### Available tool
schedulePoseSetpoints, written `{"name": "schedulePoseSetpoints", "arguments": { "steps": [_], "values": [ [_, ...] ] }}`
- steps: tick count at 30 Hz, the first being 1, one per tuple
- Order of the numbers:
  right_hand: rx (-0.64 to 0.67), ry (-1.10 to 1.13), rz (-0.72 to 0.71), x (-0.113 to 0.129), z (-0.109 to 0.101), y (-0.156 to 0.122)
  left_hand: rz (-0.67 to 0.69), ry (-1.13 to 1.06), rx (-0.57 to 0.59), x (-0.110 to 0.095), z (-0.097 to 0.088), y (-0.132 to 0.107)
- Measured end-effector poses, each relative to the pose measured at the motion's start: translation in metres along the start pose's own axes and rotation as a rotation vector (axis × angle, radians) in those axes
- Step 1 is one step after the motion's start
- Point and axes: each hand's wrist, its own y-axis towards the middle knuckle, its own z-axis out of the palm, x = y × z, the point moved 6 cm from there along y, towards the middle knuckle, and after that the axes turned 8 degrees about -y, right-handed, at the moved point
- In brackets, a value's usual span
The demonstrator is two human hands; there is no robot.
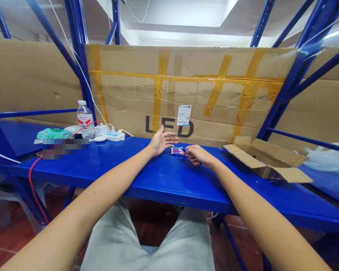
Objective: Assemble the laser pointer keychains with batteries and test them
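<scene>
My left hand (161, 142) is held above the blue tabletop with its fingers stretched out and apart, and nothing is in it. Just to its right lies a small row of pens (176, 151) with dark coloured barrels and pale ends. My right hand (197, 155) is closed at the right end of that row. Its fingers wrap around a blue pen (183, 149), whose tip points left over the row; most of it is hidden by the fingers.
An open cardboard box (260, 160) stands on the table at the right. At the left are a water bottle (85, 119), a power strip (115, 135) with chargers, a green packet (55, 133) and a red cable (31, 177). A large cardboard sheet (124, 98) closes off the back.
</scene>
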Motion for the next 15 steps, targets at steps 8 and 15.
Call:
{"name": "schedulePoseSetpoints", "arguments": {
  "steps": [8,15],
  "values": [
    [-0.052,0.002,0.01,-0.002,-0.003,0.003,-0.001,-0.027,0.004,0.0,0.0,0.0],
    [-0.132,-0.013,0.011,-0.005,-0.011,0.007,-0.014,-0.066,0.001,0.0,-0.001,0.0]
  ]
}}
